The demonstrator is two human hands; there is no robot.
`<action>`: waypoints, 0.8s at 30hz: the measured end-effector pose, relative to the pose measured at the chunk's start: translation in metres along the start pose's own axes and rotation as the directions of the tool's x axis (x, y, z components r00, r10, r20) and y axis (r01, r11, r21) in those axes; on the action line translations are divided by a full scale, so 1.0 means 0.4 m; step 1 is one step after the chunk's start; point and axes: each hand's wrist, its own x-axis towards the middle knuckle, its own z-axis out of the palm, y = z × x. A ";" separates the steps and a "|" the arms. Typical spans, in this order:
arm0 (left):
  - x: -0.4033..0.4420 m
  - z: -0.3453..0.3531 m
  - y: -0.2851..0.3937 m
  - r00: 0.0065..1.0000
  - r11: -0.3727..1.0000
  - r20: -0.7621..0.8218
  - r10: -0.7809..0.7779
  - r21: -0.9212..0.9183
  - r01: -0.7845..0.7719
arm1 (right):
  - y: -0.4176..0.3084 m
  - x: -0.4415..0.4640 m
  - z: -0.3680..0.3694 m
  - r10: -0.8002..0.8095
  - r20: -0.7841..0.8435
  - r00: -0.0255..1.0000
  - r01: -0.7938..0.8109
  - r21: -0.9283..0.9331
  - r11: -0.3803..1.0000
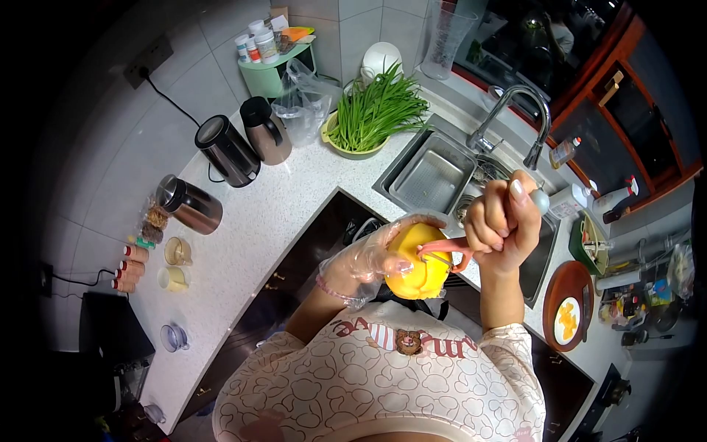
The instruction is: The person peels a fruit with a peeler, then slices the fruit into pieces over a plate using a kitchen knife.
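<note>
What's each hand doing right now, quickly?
Left hand: in a clear plastic glove, closed around a yellow fruit.
Right hand: bare, closed on a peeler, its head against the fruit.

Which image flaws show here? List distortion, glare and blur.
Head view: strong fisheye bending, black corners; head view: glints on the faucet and the plastic-covered left hand; head view: reflections in the dark window; head view: far right edge looks soft.

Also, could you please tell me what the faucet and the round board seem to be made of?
The faucet looks like polished metal, probably chromed, given its mirror-like highlights. The round board looks like smooth wood from its reddish-brown colour, though plastic remains possible.
</note>
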 end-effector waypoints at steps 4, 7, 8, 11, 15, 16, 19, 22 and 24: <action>-0.011 -0.014 -0.008 0.999 1.000 -0.049 -0.005 0.016 0.006 | -0.002 0.001 0.009 -0.022 -0.032 0.999 0.021 -0.012 1.000; -0.017 -0.015 -0.004 0.997 0.998 -0.074 -0.028 0.058 0.032 | -0.003 0.004 0.012 -0.028 -0.040 0.999 0.027 -0.020 0.999; -0.018 -0.006 -0.003 0.993 0.996 -0.110 -0.031 0.085 0.040 | -0.004 0.005 0.012 -0.022 -0.042 0.999 0.021 -0.021 1.000; -0.016 0.026 0.003 0.982 0.988 -0.187 -0.030 0.142 0.057 | -0.009 0.011 0.012 -0.006 -0.050 0.999 0.005 -0.026 1.000; -0.014 0.031 0.007 0.991 0.991 -0.133 -0.007 0.133 0.025 | -0.011 0.024 0.006 0.020 -0.069 0.997 -0.022 -0.035 0.999; -0.012 0.032 0.008 0.993 0.992 -0.117 -0.005 0.126 0.020 | -0.011 0.028 0.004 0.027 -0.075 0.997 -0.030 -0.037 0.999; -0.009 0.035 0.011 0.995 0.992 -0.098 0.001 0.123 0.011 | -0.010 0.039 -0.004 0.045 -0.075 0.996 -0.045 -0.004 0.999; -0.010 0.030 0.007 0.993 0.990 -0.119 0.019 0.140 -0.002 | -0.007 0.047 -0.009 0.048 -0.057 0.997 -0.047 0.018 0.999; -0.013 0.033 0.009 0.991 0.989 -0.127 0.031 0.145 -0.012 | -0.007 0.049 -0.013 0.054 -0.045 0.998 -0.053 0.021 0.998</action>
